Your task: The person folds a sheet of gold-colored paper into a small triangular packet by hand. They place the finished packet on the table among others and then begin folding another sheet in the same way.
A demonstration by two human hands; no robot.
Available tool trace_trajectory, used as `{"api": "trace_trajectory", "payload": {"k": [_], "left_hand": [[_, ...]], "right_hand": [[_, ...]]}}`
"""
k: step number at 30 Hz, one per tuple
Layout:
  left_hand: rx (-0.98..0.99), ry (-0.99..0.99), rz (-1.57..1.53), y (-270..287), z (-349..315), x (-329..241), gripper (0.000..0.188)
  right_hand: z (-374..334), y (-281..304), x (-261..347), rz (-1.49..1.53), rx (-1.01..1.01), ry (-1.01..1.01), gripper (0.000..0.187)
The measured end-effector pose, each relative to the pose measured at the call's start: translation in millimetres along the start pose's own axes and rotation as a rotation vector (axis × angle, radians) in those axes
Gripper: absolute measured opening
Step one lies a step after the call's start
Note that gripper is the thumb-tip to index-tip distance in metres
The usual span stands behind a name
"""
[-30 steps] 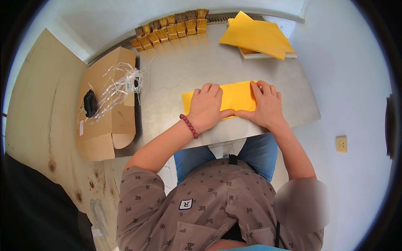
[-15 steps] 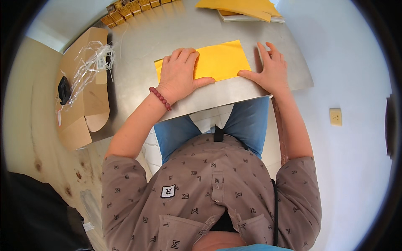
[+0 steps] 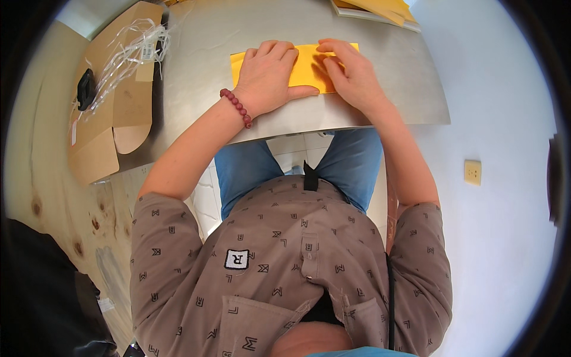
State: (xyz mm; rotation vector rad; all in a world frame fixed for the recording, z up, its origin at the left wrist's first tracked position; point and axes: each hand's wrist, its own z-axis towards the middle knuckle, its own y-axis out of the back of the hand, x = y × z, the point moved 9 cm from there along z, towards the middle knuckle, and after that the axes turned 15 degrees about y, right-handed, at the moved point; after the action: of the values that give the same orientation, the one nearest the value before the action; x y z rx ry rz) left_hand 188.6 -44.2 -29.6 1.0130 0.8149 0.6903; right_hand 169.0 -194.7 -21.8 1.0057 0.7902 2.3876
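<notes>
A yellow paper-like sheet (image 3: 306,68) lies flat on the metal table, close to its near edge. My left hand (image 3: 269,72) rests palm down on the sheet's left part, with its fingers stretched out and the thumb along the near edge. Over the right part of the sheet is my right hand (image 3: 355,76), fingers apart and slightly bent, casting a shadow on the yellow surface. Nothing shows between its fingers. Whether its fingertips touch the sheet I cannot tell.
On the left of the metal table (image 3: 208,33) stands a cardboard box (image 3: 132,98) with white plastic strips (image 3: 128,56) and a black object (image 3: 86,89). More yellow sheets (image 3: 380,9) are stacked at the far right. A white wall runs along the right side.
My right hand has moved left from the sheet's right edge to over its surface. My left hand stays on the sheet. The whole view has shifted somewhat, with the table higher in it.
</notes>
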Motion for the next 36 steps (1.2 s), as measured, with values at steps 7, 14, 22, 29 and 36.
{"api": "trace_trajectory", "payload": {"k": [7, 14, 22, 29, 36], "left_hand": [[0.030, -0.024, -0.039, -1, -8, 15, 0.082], [0.091, -0.056, -0.041, 6, -23, 48, 0.091], [0.045, 0.094, -0.016, 23, -45, 94, 0.103], [-0.206, -0.005, -0.029, 63, -71, 33, 0.074], [-0.088, -0.040, -0.037, 21, -81, -42, 0.063]], "right_hand": [[-5, -24, 1, -0.175, 0.184, 0.113, 0.040], [-3, -29, 8, -0.298, 0.266, 0.149, 0.074], [-3, -31, 6, -0.335, 0.283, 0.149, 0.077], [-3, -29, 7, -0.288, 0.245, 0.169, 0.077], [-4, -29, 3, -0.208, 0.192, 0.238, 0.056]]}}
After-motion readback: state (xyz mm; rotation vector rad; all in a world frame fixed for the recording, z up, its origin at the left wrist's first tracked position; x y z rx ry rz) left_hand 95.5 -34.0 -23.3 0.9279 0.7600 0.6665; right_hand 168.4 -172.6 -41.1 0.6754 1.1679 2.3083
